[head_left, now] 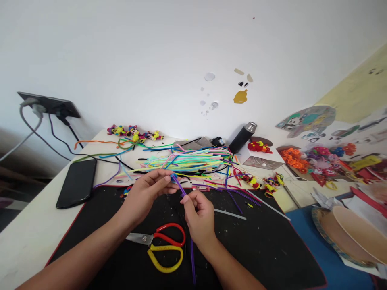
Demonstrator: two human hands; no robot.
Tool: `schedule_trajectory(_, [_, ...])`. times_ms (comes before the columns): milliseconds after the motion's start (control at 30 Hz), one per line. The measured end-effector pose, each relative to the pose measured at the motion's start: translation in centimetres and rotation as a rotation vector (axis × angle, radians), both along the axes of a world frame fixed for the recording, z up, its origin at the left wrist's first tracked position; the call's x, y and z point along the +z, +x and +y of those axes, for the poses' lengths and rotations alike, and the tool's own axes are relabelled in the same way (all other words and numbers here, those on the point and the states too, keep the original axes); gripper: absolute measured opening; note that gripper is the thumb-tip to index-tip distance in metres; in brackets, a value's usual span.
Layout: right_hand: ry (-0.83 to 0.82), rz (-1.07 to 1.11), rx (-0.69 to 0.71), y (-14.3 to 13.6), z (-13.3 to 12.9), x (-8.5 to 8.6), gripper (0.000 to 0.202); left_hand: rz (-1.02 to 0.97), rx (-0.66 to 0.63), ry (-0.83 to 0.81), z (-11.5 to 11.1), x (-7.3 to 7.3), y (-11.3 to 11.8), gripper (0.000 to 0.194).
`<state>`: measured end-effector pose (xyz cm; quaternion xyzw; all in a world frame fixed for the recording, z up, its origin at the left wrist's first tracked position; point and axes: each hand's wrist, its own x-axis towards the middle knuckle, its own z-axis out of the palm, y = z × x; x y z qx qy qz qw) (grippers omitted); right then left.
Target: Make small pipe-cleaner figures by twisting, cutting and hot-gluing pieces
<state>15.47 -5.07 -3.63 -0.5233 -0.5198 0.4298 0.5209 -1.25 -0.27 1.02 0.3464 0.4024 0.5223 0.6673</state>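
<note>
A purple pipe cleaner [180, 186] runs between my two hands above the black mat. My left hand [151, 189] pinches its upper end, where a small blue piece shows at the fingertips. Lower down, my right hand [199, 215] grips the same pipe cleaner between thumb and fingers. Its purple tail hangs below the right hand toward the mat's front. Scissors [167, 246] with one red and one yellow handle lie on the mat below my hands, blades pointing left. What the blue piece is exactly, I cannot tell.
A pile of coloured pipe cleaners [187, 159] lies behind the mat [248, 245]. A black phone [77, 183] rests at left, with cables near it. Finished small figures [136, 133] sit at the back. A black flask [242, 137] leans by a white box [261, 157]; a bowl [359, 229] is at right.
</note>
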Motion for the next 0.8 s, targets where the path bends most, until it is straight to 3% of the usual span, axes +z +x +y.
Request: schedule_trajectory(800, [-0.007,-0.053,0.014,0.34,0.0,-0.29,0.035,-0.015,-0.07,0.009,0.19,-0.2,-0.1,0.032])
